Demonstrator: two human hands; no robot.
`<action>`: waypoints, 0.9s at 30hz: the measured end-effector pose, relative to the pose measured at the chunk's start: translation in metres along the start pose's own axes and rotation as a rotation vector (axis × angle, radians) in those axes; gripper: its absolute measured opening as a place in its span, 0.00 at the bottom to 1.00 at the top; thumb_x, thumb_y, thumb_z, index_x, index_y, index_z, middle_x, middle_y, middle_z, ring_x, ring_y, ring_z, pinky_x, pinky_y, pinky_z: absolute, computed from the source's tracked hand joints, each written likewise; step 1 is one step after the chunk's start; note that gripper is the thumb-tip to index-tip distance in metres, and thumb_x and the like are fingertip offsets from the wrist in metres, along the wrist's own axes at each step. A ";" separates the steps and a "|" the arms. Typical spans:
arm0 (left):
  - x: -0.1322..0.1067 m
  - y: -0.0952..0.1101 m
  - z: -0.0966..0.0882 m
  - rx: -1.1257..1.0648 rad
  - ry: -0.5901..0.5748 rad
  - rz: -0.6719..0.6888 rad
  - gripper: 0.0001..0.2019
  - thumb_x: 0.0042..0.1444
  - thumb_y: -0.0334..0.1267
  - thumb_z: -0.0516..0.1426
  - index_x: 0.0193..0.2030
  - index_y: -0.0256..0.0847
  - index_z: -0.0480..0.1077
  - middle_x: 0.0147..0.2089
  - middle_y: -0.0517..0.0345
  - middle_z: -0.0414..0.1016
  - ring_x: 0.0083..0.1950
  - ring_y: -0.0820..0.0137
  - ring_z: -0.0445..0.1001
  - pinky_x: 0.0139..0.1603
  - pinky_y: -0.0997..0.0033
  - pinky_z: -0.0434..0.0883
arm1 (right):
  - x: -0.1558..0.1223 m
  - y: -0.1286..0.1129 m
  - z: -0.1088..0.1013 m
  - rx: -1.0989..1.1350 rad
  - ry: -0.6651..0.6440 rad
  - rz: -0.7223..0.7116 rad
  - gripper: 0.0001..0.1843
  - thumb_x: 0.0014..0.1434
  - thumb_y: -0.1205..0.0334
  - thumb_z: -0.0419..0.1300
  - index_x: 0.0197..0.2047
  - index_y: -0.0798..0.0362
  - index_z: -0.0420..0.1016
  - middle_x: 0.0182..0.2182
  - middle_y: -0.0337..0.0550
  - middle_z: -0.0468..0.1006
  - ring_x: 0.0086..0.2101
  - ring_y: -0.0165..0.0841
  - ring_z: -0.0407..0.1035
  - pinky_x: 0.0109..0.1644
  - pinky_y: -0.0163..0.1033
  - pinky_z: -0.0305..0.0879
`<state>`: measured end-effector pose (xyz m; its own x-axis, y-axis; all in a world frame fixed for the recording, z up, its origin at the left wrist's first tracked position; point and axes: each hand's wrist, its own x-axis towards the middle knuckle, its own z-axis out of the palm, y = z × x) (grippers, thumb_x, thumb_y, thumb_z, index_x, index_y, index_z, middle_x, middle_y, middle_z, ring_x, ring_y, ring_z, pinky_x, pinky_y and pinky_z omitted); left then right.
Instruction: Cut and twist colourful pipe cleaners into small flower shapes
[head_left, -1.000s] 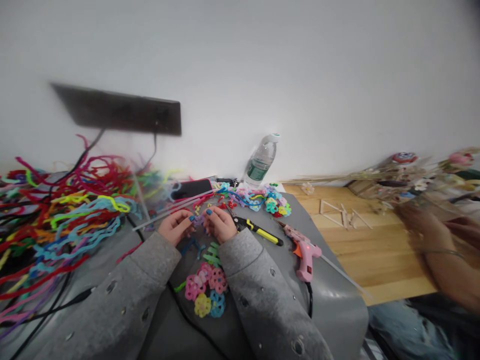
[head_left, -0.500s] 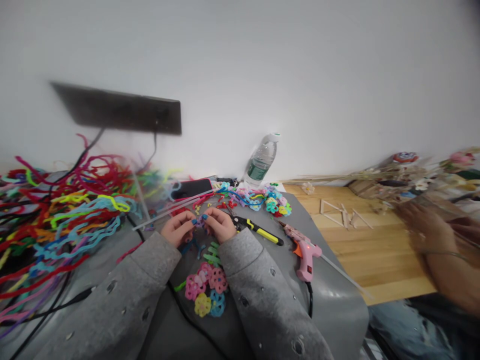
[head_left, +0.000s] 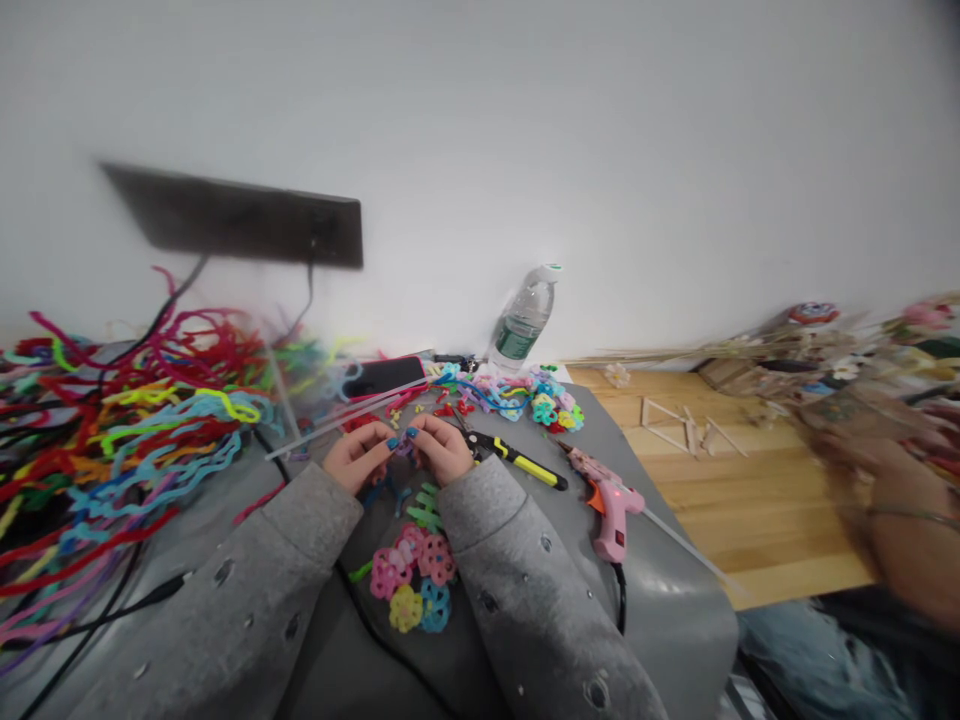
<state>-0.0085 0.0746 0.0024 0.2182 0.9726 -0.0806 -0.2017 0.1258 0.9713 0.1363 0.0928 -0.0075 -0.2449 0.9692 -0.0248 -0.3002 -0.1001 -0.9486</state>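
Between my fingertips is a small purple pipe-cleaner piece (head_left: 404, 443), partly hidden by thumbs with blue nails. My left hand (head_left: 358, 458) pinches it from one side, and my right hand (head_left: 442, 450) pinches it from the other. Just below the hands lie blue pipe-cleaner bits (head_left: 394, 494) and a green leaf-shaped pipe-cleaner piece (head_left: 424, 508). Nearer me, between my forearms, rests a cluster of pipe-cleaner flowers (head_left: 409, 580) in pink, yellow and blue. Yellow-and-black pliers (head_left: 525, 464) lie right beside my right hand.
A pink glue gun (head_left: 611, 515) with a glue stick lies at right on the grey table (head_left: 667, 620). Tangled pipe cleaners (head_left: 150, 430) fill the left side. A water bottle (head_left: 523, 325) and a phone (head_left: 386, 376) are at the back. Another person's hand (head_left: 862, 450) works over the wooden table (head_left: 697, 500).
My hands stay almost in place, with the thumbs and the purple piece shifting slightly. The other person's hand has moved a little to the right.
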 end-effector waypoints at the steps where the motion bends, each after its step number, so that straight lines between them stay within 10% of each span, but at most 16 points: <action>1: 0.000 0.000 0.000 0.008 -0.003 0.003 0.15 0.44 0.47 0.63 0.28 0.38 0.67 0.18 0.67 0.63 0.15 0.80 0.60 0.15 0.82 0.57 | 0.000 -0.001 0.001 -0.006 -0.005 -0.001 0.19 0.41 0.47 0.66 0.24 0.53 0.65 0.13 0.29 0.64 0.13 0.21 0.55 0.16 0.29 0.50; 16: 0.002 0.008 -0.003 0.300 -0.062 0.109 0.10 0.41 0.39 0.62 0.22 0.38 0.66 0.18 0.67 0.62 0.18 0.78 0.60 0.19 0.79 0.58 | -0.003 -0.007 0.005 -0.010 0.040 -0.051 0.22 0.40 0.43 0.66 0.23 0.53 0.65 0.12 0.29 0.64 0.13 0.21 0.55 0.16 0.29 0.51; 27: 0.004 0.000 -0.004 0.002 0.109 0.003 0.18 0.38 0.46 0.66 0.33 0.37 0.71 0.21 0.62 0.70 0.20 0.74 0.69 0.16 0.79 0.63 | -0.001 -0.003 0.000 0.149 0.052 -0.034 0.23 0.39 0.44 0.68 0.27 0.52 0.66 0.16 0.32 0.70 0.17 0.25 0.64 0.21 0.32 0.63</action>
<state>-0.0119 0.0790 0.0011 0.1126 0.9885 -0.1010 -0.2002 0.1222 0.9721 0.1377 0.0922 -0.0048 -0.1852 0.9826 -0.0133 -0.4415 -0.0953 -0.8922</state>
